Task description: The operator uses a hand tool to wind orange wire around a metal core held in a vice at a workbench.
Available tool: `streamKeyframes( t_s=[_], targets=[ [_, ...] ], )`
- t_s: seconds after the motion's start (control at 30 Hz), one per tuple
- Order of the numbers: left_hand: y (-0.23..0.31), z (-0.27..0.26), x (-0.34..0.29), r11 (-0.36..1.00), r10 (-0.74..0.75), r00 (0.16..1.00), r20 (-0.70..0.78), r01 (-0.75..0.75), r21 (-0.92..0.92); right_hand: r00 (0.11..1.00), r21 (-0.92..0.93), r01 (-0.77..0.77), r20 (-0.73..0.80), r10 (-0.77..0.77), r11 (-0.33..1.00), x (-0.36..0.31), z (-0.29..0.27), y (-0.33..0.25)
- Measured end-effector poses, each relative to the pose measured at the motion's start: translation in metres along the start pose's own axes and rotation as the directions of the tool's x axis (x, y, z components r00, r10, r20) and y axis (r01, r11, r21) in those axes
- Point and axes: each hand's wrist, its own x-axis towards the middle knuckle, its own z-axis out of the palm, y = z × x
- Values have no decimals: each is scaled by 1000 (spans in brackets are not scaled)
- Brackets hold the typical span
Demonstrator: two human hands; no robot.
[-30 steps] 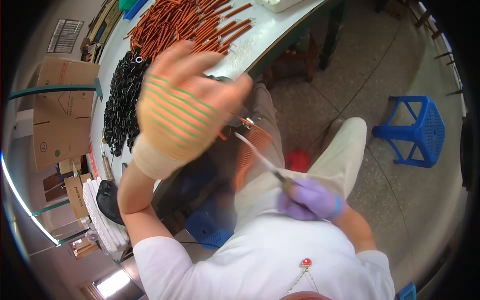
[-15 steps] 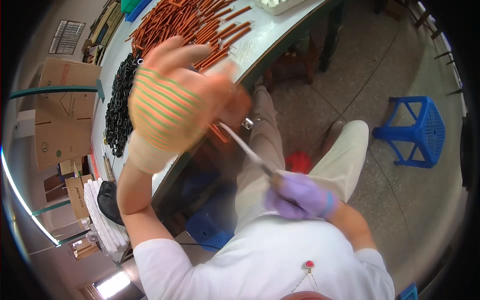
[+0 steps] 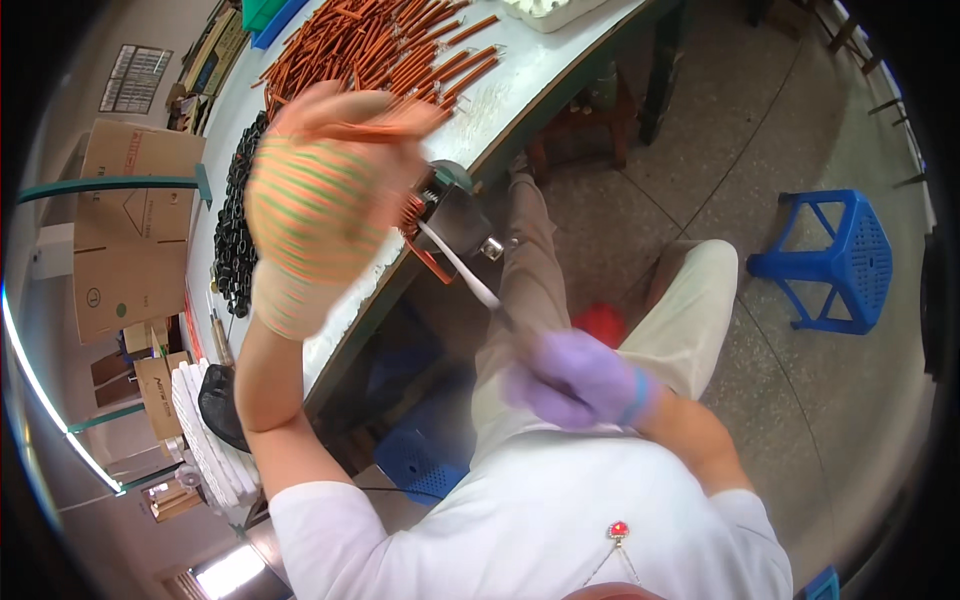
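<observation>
Head view, present frame against the ones half a second and one second back. Right hand [image 3: 575,380], purple glove: fingers wrapped around the dark handle of a pale-shafted tool [image 3: 462,272]. Both have shifted forward and to the left; the shaft's tip now reaches the dark metal fixture [image 3: 462,222] at the edge of the worktop [image 3: 535,75]. Contact at the tip: cannot tell.

Left hand [image 3: 320,205], striped glove: raised just beside the fixture, over the worktop edge. Its fingers are bent and blurred, with an orange band across them; whether they are clamped on it, cannot tell. This hand sits slightly further left than before, and the fixture, largely covered in both earlier frames, is now exposed. An orange ribbed length that hung over the lap one second ago is gone from that spot.

Thin orange piece [image 3: 430,262]: angled out below the fixture, near the tool tip; also seen half a second ago.

Unchanged: heap of orange rods [image 3: 340,50] at the worktop's far part, black pieces [image 3: 233,250] left of the left hand, blue stool [image 3: 862,262] on the floor at right.
</observation>
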Motion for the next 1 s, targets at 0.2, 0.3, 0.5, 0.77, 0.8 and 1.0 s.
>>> streamKeyframes(
  t_s=[0.2, 0.3, 0.5, 0.77, 0.8, 1.0],
  targets=[
    [-29, -4, -17, 709, -552, 803, 227, 595, -380, 979, -256, 22, -193, -74, 966, -8, -7, -6],
    [-10, -10, -2, 986, -20, 990, 139, 42, -160, 980, -211, 148, -98, -172, 966, -64, -21, 27],
    [-13, 5, 9, 955, -239, 968, -84, 218, -198, 1000, 111, -10, 12, 9, 994, 13, 6, -3],
    [-12, -16, 7, 989, 17, 972, 235, 17, -144, 991, -203, 31, -123, -57, 979, -69, -23, 20],
    [1, -11, 14, 984, 150, 954, 258, -119, -130, 993, -138, -45, -114, 29, 989, -73, -26, 24],
    [-17, 5, 32, 994, -36, 999, 7, 37, -98, 998, 288, -36, 65, 18, 957, 17, -4, 7]
  ],
)
